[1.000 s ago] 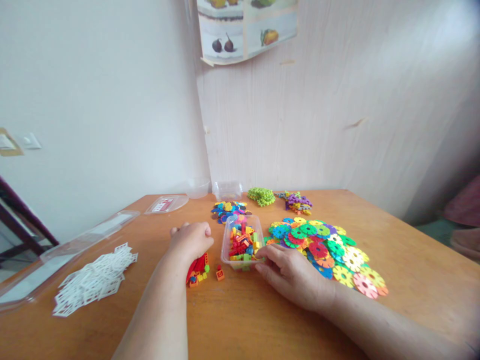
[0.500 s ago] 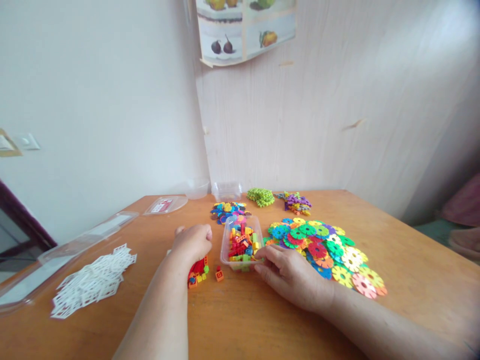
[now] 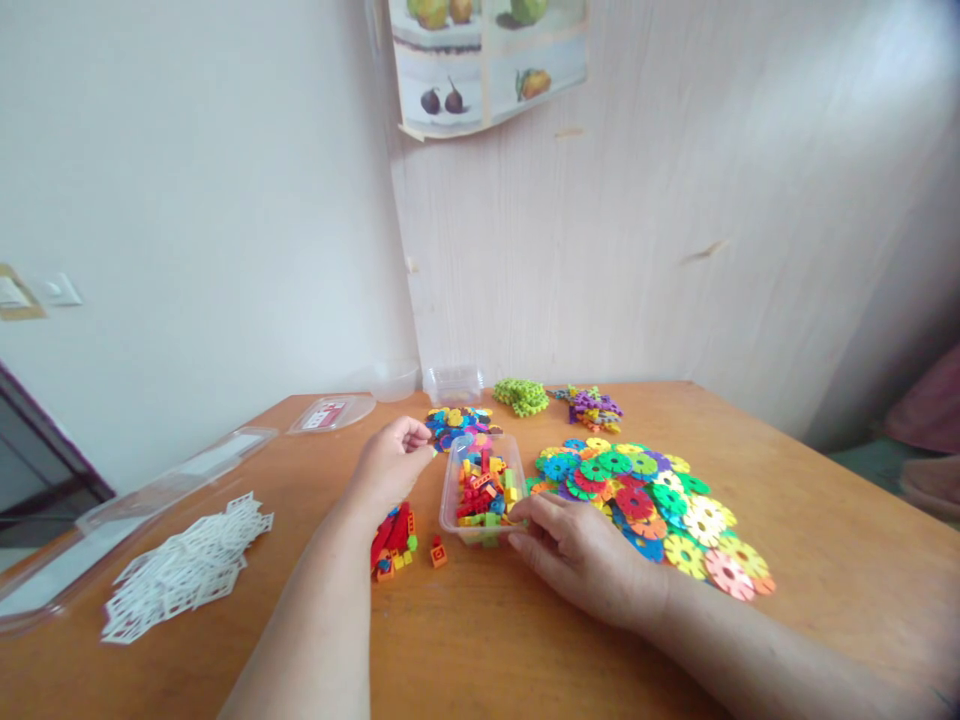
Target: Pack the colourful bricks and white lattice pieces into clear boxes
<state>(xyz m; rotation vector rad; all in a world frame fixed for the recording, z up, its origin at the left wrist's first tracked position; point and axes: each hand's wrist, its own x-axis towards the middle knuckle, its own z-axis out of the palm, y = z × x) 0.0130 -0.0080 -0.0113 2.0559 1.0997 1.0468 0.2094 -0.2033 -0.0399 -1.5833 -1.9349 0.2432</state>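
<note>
A clear plastic box [image 3: 445, 500] holds a jumble of small red, yellow, orange, blue and green building blocks [image 3: 484, 482]. My right hand [image 3: 581, 555] rests on the table at the box's near right corner, thumb and fingers closed at its rim. Left of the box, my left hand [image 3: 391, 462] is raised over the table with thumb and fingertips pinched; a tiny yellowish spot shows there, too small to name. Below it lies a small heap of blocks [image 3: 394, 540], red ones mostly, partly covered by my left forearm. One orange block [image 3: 438, 552] sits apart in front of the box.
Colourful notched discs [image 3: 634, 500] spread to the right. Small round pieces [image 3: 454, 425] lie behind the box, with green pieces [image 3: 520, 396] and purple pieces [image 3: 595, 406] farther back. White lattice pieces [image 3: 187, 570] and clear lids [image 3: 331, 412] are at left; an empty clear container [image 3: 454, 384] stands by the wall.
My left hand has lifted away from the block heap, forward and right toward the box, uncovering more of the heap. My right hand stays at the box corner.
</note>
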